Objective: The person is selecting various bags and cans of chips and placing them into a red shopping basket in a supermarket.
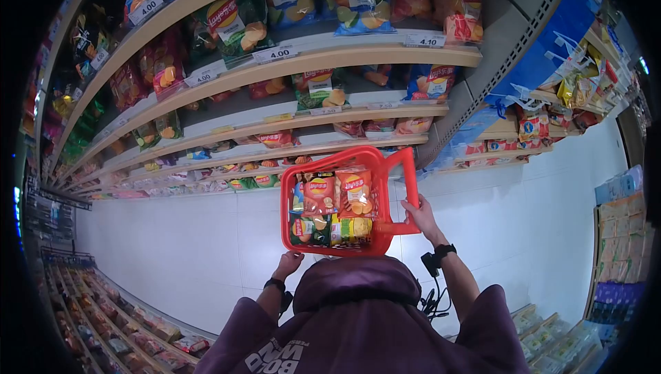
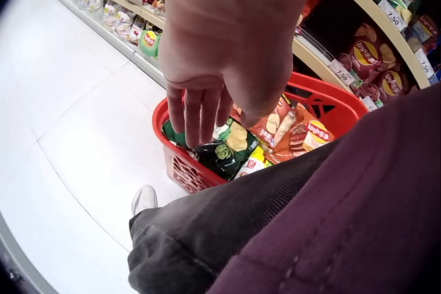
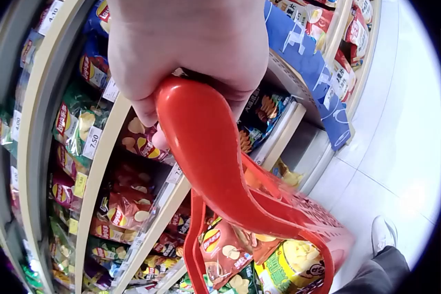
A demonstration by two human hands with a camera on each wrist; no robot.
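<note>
A red plastic shopping basket (image 1: 284,219) hangs in front of the body, several bags of chips (image 1: 319,195) lying inside it. My right hand (image 1: 424,220) grips the basket's red handle (image 3: 207,135), its fingers curled round the bar in the right wrist view. At the basket's near left corner is my left hand (image 1: 290,262), holding nothing. Its fingers (image 2: 195,111) hang down loosely in the left wrist view, overlapping the basket's rim. Among the bags are a red Lay's bag (image 1: 354,191), a dark green one (image 1: 310,229) and a yellow one (image 1: 351,229).
Curved shelves (image 1: 441,57) of chip bags with price tags rise ahead and to the left. A blue-sided display (image 1: 523,64) stands at the right. Behind on the left is a lower shelf (image 1: 117,312) of packets. Stacked packages (image 1: 620,229) stand far right on the pale floor (image 1: 172,243).
</note>
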